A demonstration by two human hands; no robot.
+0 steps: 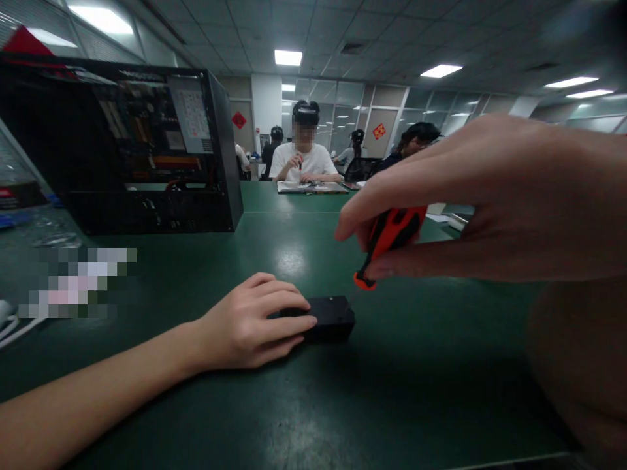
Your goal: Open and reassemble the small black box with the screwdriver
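A small black box-shaped part (329,318) lies on the green tabletop in front of me. My left hand (259,320) rests over its left end, with the fingers wrapped round it and pressing it against the table. In my right hand (441,202) is a screwdriver (394,235) with an orange and black handle, gripped between thumb and fingers. It slants down to the left, and its thin shaft reaches the right end of the black part. Whether the tip sits in a screw is too small to tell.
An open black computer case (223,150) stands at the back left, its inner parts showing. White cables (22,331) and clear plastic lie at the left edge. Across the green table (289,405) a person (304,156) in a white shirt works over a flat item (313,188).
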